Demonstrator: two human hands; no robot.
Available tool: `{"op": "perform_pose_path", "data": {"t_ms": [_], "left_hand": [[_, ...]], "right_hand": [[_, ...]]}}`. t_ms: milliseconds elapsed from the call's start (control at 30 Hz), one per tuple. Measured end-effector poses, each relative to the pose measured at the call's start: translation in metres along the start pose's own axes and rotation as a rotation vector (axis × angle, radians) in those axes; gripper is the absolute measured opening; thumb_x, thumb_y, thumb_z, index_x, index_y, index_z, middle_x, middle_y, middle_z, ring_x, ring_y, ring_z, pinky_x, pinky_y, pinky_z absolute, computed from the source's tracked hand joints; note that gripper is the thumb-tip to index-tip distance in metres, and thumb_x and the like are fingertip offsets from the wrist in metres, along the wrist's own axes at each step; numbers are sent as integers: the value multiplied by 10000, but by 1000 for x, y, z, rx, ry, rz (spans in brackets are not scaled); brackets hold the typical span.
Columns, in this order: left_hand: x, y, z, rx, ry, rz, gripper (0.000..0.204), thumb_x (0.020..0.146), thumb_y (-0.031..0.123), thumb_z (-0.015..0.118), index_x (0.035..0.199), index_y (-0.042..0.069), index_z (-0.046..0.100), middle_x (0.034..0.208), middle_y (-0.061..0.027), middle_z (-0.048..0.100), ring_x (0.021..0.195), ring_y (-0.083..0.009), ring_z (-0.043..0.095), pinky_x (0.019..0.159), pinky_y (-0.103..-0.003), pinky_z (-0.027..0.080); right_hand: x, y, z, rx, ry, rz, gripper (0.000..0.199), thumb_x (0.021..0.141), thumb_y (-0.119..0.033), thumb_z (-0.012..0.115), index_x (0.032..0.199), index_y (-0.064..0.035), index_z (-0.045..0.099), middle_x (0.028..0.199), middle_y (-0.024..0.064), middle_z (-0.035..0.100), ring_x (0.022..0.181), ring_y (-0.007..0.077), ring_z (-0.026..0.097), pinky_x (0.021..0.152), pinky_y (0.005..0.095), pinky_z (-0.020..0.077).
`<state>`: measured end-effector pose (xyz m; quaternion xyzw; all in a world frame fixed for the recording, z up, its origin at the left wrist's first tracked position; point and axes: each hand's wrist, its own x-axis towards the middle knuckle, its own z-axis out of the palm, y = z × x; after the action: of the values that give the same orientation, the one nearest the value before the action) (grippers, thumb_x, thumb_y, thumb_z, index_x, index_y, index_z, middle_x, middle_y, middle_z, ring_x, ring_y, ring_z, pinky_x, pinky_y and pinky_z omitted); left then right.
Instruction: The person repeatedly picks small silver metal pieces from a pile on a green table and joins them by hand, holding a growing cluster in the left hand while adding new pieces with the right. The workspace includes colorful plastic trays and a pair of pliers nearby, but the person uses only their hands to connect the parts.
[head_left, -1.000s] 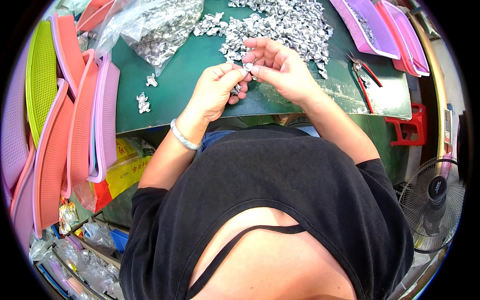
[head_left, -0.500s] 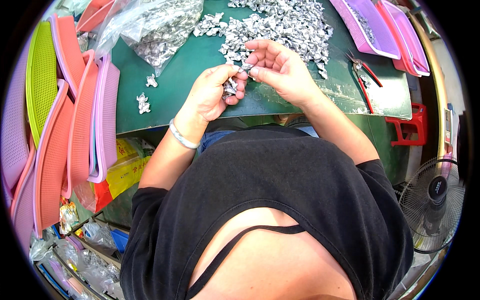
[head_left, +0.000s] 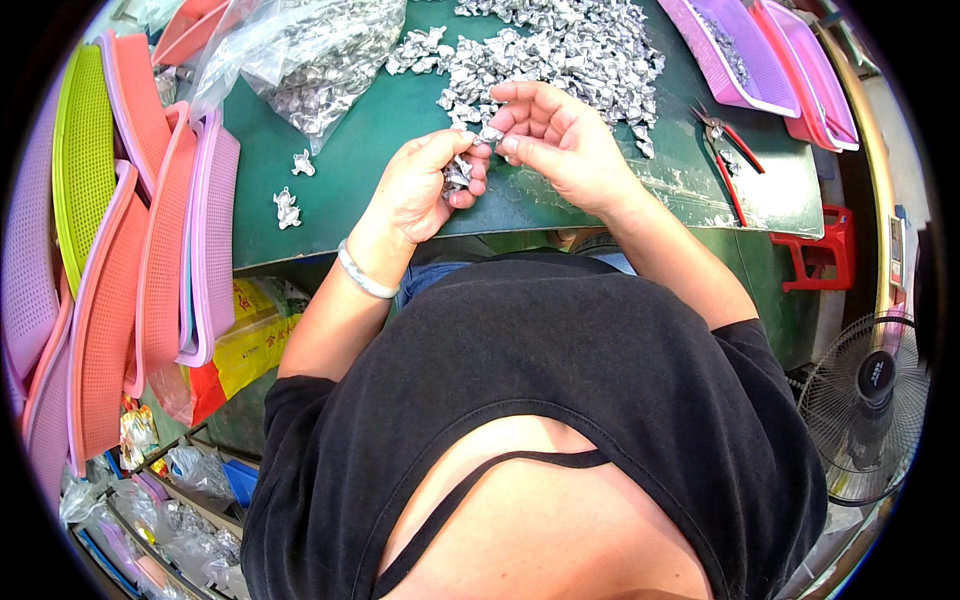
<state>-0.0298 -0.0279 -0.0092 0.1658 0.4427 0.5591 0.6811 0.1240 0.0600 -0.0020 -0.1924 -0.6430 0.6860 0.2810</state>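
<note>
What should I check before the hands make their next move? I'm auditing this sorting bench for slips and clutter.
1. Left hand grips small silver parts: ok.
2. Right hand fingertips meet the left's over the green mat: ok.
3. Loose pile within reach: ok.
4. Red-handled pliers lie apart from both hands: ok.
5. Two stray pieces near the mat's left edge: not ok.
6. Part's orientation: cannot tell.

My table mat (head_left: 330, 190) is dark green, the metal parts (head_left: 570, 50) silver, the mesh trays (head_left: 100, 290) salmon, lilac and lime, my pliers' (head_left: 728, 150) handles red, my shirt (head_left: 560, 400) black.
</note>
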Motion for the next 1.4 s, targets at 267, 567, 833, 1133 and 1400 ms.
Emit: {"op": "perform_pose_path", "data": {"t_ms": [267,567,833,1133,1400], "left_hand": [[0,-1,-1,2,30,89,137,852,152,484,850,22,530,697,-59,532,593,-138,507,451,-207,361],[4,-1,-24,-276,-226,196,206,834,157,443,898,-14,539,879,-156,576,732,-236,576,568,-277,473],[3,0,-24,-240,-155,113,188,833,153,496,912,-9,549,802,-104,559,686,-181,536,499,-223,416],[-5,2,-7,133,20,38,162,839,162,532,860,8,577,656,-33,545,542,-108,506,412,-179,347],[-4,0,7,200,56,60,174,840,178,533,808,15,585,632,-28,540,522,-95,491,406,-180,323]], "right_hand": [[-1,-3,0,13,-17,-2,407,789,18,527,1186,-16,447,968,55,547,809,92,539,740,227,447],[-1,2,-7,-883,-6,-275,393,714,46,511,1095,-49,519,862,100,601,825,256,559,743,342,450],[4,10,-7,-1039,-105,-360,402,736,29,495,1118,-97,515,801,72,585,764,248,547,694,354,445],[2,-2,0,-520,27,-125,495,755,51,534,1220,-80,423,770,-5,560,681,51,507,616,196,395],[0,-11,5,-503,40,-148,503,760,53,527,1235,-46,393,775,-7,546,695,50,502,620,187,388]]}}
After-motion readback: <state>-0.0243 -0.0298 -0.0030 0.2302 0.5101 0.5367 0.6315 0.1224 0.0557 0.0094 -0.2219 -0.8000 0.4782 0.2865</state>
